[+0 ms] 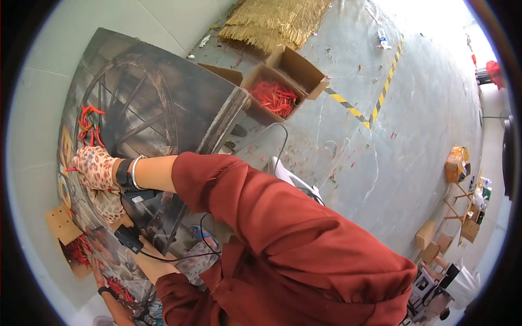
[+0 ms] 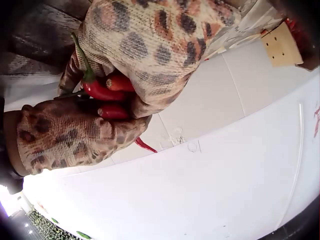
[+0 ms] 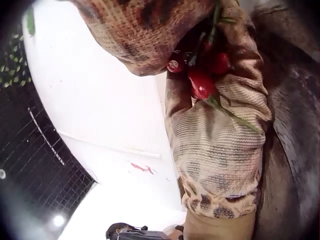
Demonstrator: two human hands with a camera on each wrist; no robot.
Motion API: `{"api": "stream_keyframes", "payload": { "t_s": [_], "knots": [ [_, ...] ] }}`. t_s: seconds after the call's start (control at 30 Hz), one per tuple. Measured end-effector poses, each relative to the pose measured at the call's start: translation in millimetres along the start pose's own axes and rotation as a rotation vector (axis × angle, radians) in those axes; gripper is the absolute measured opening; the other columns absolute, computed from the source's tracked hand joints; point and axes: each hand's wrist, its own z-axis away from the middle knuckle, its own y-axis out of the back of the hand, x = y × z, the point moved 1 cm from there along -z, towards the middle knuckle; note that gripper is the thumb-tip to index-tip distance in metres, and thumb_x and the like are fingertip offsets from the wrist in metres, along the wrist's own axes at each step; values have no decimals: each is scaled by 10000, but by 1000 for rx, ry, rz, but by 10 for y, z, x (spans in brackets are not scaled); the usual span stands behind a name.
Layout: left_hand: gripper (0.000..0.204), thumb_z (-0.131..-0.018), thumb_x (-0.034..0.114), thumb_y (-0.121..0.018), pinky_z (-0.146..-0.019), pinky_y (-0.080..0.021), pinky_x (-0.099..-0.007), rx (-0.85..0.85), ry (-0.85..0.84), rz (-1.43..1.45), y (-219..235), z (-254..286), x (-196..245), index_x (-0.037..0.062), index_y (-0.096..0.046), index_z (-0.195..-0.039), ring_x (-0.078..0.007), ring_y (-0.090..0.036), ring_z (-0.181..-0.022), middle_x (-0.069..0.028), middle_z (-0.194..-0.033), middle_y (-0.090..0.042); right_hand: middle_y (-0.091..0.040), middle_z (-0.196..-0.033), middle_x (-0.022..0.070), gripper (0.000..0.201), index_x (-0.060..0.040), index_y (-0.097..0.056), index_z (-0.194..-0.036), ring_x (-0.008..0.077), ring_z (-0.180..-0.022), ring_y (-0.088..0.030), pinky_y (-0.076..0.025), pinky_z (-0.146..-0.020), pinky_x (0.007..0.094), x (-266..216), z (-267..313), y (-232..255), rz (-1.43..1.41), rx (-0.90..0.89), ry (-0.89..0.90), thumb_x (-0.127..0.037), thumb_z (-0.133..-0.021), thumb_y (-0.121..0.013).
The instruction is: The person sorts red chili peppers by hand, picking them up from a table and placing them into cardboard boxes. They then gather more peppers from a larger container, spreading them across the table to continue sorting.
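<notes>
Both hands wear leopard-print cloth gloves and meet around a small bunch of red chili peppers (image 2: 102, 92). The left hand (image 3: 220, 145) curls its fingers round the peppers, whose green stems stick out over its palm in the right wrist view. Against the same bunch, the right hand (image 1: 95, 165) closes from the other side, its fingers partly hiding the peppers. A red pepper tip (image 2: 145, 145) pokes out beyond the right hand. Several loose red chilies (image 1: 89, 122) lie on the dark tabletop (image 1: 185, 103) just past the right hand.
A cardboard box of red chilies (image 1: 255, 89) stands on the floor beyond the table. Another chili box (image 1: 62, 225) sits by the wall, near another person's arm (image 1: 117, 309) and a chili pile (image 1: 119, 290). A cable (image 1: 187, 259) hangs from the left wrist device.
</notes>
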Motion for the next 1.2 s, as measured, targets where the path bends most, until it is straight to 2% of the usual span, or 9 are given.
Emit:
{"api": "stream_keyframes", "payload": {
  "t_s": [0.13, 0.2, 0.5, 0.8, 0.87, 0.97, 1.03, 1.1, 1.2],
  "knots": [
    [556, -811, 60, -611, -966, -419, -327, -7, 127, 146, 21, -50, 14, 16, -387, -1318, -211, -490, -1144, -116, -1244, -503, -543, -1082, 165, 444, -28, -584, -1061, 341, -1052, -528, -417, -885, 403, 120, -19, -135, 133, -33, -28, -339, -745, -606],
    [553, -814, 68, -611, -966, -419, -327, -4, 173, 198, 75, -34, 59, 16, -388, -1317, -210, -491, -1142, -115, -1243, -504, -554, -1060, 157, 399, -47, -602, -1027, 341, -1016, -514, -396, -891, 403, 144, 14, -103, 107, 156, -58, -343, -760, -601],
    [543, -827, 102, -611, -966, -419, -329, 24, 308, 299, 84, 135, 46, 18, -392, -1316, -207, -495, -1136, -112, -1241, -508, -465, -1298, 142, 627, -64, -599, -1149, 354, -1277, -326, -258, -1032, 509, 18, 125, 166, 16, -85, -94, -571, -807, -464],
    [534, -839, 136, -611, -966, -419, -330, 2, 347, 351, -5, 60, 44, 20, -396, -1314, -204, -500, -1130, -108, -1238, -512, -517, -1208, 116, 568, -97, -645, -1069, 327, -1209, -388, -307, -979, 496, 8, 143, 132, 47, 1, -3, -566, -799, -470],
    [533, -842, 144, -610, -965, -418, -330, -11, 361, 364, -68, 70, -26, 20, -397, -1314, -203, -501, -1129, -107, -1238, -513, -411, -1371, 129, 648, -88, -525, -1255, 343, -1317, -287, -240, -1049, 447, -28, 144, 259, 61, -195, -21, -568, -840, -392],
    [530, -846, 155, -610, -965, -418, -331, 16, 343, 383, -28, 219, -53, 21, -399, -1314, -202, -502, -1127, -106, -1237, -514, -608, -1037, 186, 542, -8, -655, -937, 345, -1007, -554, -440, -875, 389, -114, 151, 550, 79, -185, 46, -499, -774, -494],
    [529, -849, 163, -610, -965, -418, -331, 39, 325, 389, -126, 315, -53, 21, -400, -1313, -202, -503, -1126, -105, -1236, -515, -613, -1002, 181, 497, -8, -658, -899, 314, -960, -570, -428, -884, 383, -31, 126, 302, -42, 83, 78, -470, -761, -537],
    [528, -852, 170, -610, -965, -418, -331, 54, 290, 355, -223, 348, -60, 22, -400, -1313, -201, -504, -1124, -105, -1236, -516, -604, -1054, 178, 488, -20, -642, -1013, 310, -1059, -525, -386, -950, 387, -34, 87, 294, -109, 55, 10, -436, -777, -546],
    [403, -799, 13, -603, -926, -444, -331, -41, -76, -112, -417, 372, -27, 41, -506, -1190, -221, -533, -1076, -121, -1145, -556, -600, -1057, 158, 436, -16, -621, -1016, 320, -1071, -512, -377, -947, 410, 16, 95, 220, -90, 193, 84, -393, -811, -546]
  ]
}}
